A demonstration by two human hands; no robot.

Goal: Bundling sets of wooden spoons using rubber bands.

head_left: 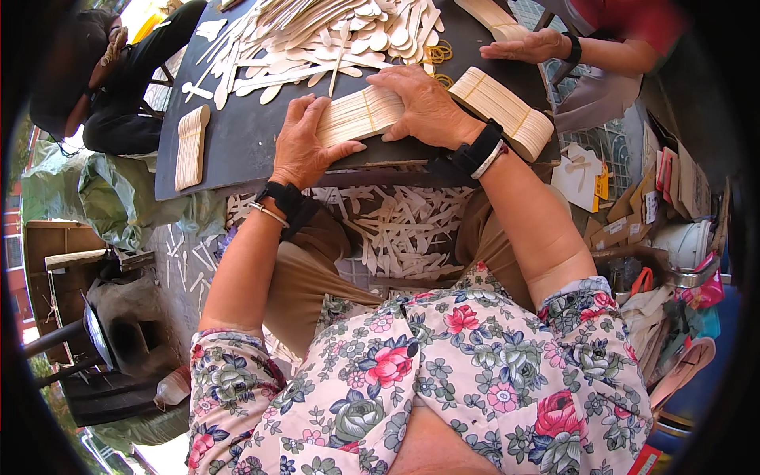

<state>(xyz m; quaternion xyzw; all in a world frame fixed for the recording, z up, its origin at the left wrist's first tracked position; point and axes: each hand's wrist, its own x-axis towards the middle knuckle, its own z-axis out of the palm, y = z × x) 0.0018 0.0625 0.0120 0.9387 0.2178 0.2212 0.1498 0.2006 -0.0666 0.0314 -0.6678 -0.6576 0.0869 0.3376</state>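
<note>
A bundle of flat wooden spoons (356,117) lies near the front edge of the dark table, with a yellow rubber band around it. My left hand (303,142) grips its left end, thumb along the near side. My right hand (427,109) closes over its right end, fingers on the far side and thumb on the near side. Right of it rests another banded bundle of wooden spoons (507,115). A smaller stack of wooden spoons (190,149) stands at the table's left. Beyond my hands is a heap of loose wooden spoons (317,39), with yellow rubber bands (438,54) at its right.
A co-worker's open hand (526,48) reaches over the table's right side, near a far bundle (492,17). Another person (131,87) sits at the left. Many spoons (408,229) lie below the table (253,142). Cardboard (625,226) stands at the right.
</note>
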